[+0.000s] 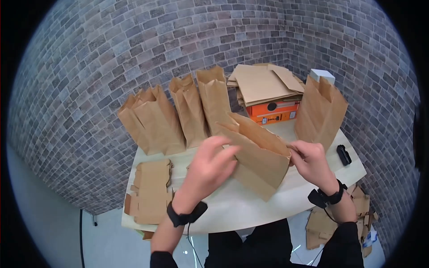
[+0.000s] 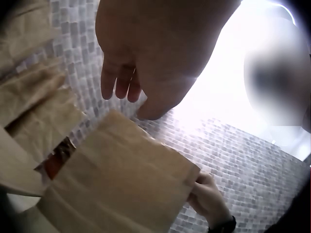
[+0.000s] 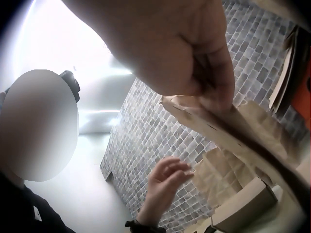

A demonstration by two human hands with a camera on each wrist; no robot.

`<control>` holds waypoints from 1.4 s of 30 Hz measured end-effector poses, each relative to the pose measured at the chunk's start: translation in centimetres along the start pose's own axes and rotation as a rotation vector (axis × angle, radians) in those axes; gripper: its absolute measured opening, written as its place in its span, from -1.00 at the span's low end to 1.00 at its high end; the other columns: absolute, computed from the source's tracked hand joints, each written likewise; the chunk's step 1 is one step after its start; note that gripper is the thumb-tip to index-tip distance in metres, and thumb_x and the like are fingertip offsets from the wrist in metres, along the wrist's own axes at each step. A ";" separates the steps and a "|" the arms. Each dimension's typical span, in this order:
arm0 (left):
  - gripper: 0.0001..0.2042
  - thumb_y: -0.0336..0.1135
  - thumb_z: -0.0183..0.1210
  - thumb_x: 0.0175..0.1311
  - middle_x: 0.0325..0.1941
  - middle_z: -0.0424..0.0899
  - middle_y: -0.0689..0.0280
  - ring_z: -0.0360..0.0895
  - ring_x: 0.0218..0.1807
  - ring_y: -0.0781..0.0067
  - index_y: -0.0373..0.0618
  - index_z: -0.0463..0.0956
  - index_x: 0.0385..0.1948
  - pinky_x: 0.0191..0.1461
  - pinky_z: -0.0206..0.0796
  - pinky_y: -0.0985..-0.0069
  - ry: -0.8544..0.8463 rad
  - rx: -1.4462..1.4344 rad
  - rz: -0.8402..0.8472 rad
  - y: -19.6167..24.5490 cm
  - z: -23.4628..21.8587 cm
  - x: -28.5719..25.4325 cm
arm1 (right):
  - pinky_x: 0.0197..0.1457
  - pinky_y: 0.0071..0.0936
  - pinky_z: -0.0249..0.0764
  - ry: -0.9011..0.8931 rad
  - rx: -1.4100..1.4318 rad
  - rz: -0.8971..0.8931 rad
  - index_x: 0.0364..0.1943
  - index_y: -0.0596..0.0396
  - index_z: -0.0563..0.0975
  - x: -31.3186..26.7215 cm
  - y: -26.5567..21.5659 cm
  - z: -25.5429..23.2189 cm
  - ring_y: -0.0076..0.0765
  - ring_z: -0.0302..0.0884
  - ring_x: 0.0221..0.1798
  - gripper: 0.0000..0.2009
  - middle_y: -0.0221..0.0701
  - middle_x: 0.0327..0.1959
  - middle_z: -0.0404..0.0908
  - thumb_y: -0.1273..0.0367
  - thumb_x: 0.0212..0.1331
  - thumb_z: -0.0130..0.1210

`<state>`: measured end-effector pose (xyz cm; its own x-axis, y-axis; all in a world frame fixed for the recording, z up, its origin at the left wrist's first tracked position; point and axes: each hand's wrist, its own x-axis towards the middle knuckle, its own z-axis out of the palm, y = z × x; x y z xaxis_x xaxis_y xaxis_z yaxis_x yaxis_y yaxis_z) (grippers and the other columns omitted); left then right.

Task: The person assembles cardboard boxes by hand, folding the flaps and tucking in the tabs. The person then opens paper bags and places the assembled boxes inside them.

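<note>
As one looks from the left side, flat cardboard pieces (image 1: pixel 152 192) come first, lying on the pale tabletop (image 1: pixel 228 207) near its left edge. Behind them, a row of brown paper bags (image 1: pixel 158 125) stands upright along the wall side, perhaps set there so that the nearer part is left for the hands. Next is the left hand (image 1: pixel 210 165); it is blurred in the head view, with fingers apart and nothing inside its grip. In the wrist views it hangs just beside the bag, and I see no contact with it.

Between the two hands is the held paper bag (image 1: pixel 259 163), tilted above the front part of the tabletop, its mouth spread and facing up and away. Whether its lower corner touches the surface, I cannot tell. Behind it, cardboard sheets (image 1: pixel 263 82) lie stacked upon an orange box (image 1: pixel 275 108), which seems to serve as a support for them.

Further right, the right hand (image 1: pixel 310 163) pinches the rim of this bag between thumb and fingers, probably because the thin paper needs one fixed point to hold its shape. Beyond stand another upright bag (image 1: pixel 319 116) and a small black object (image 1: pixel 343 155).
</note>
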<state>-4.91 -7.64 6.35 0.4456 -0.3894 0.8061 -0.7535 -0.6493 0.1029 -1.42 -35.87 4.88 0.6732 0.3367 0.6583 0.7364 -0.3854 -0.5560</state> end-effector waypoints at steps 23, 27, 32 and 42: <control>-0.86 -0.46 0.25 0.00 -0.45 0.71 0.25 0.71 -0.39 0.29 -0.20 0.66 -0.37 -0.31 0.50 0.51 -0.244 0.089 0.255 4.6 -5.1 15.1 | -0.29 -0.65 0.45 0.590 -0.101 -0.236 -0.17 0.23 0.61 2.0 -7.9 -8.6 -0.58 0.57 -0.35 -0.88 -0.38 -0.32 0.66 0.54 0.24 0.13; -0.91 -0.47 0.26 0.05 -0.55 0.52 0.07 0.47 -0.52 -0.04 -0.21 0.61 -0.39 -0.39 0.36 0.27 -0.690 0.064 -0.046 -1.6 1.0 15.3 | -0.42 -0.34 0.41 0.401 -0.334 -0.006 -0.28 0.22 0.59 6.1 -0.5 -5.7 -0.01 0.53 -0.51 -0.91 -0.11 -0.56 0.53 0.50 0.15 0.17; -0.90 -0.49 0.31 0.11 -0.53 0.61 0.04 0.58 -0.54 0.18 -0.31 0.61 -0.38 -0.38 0.39 0.38 -0.562 -0.146 -0.235 -1.2 -1.3 15.5 | -0.48 -0.39 0.34 0.424 -0.233 -0.019 -0.36 0.24 0.57 6.0 -1.7 -7.3 -0.27 0.49 -0.61 -0.92 -0.21 -0.62 0.52 0.48 0.15 0.20; -0.88 -0.42 0.29 0.16 -0.55 0.58 0.10 0.47 -0.55 0.23 -0.28 0.63 -0.35 -0.41 0.34 0.41 -0.712 -0.091 -0.142 -2.1 -2.8 15.5 | -0.46 -0.36 0.34 0.238 -0.338 0.020 -0.44 0.28 0.50 7.0 0.1 -7.3 -0.21 0.42 -0.59 -0.84 -0.18 -0.62 0.48 0.47 0.12 0.24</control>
<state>2.17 -10.48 20.28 0.7246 -0.6564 0.2100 -0.6888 -0.6800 0.2514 2.93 -39.86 13.18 0.6236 0.1338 0.7702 0.6334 -0.6639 -0.3975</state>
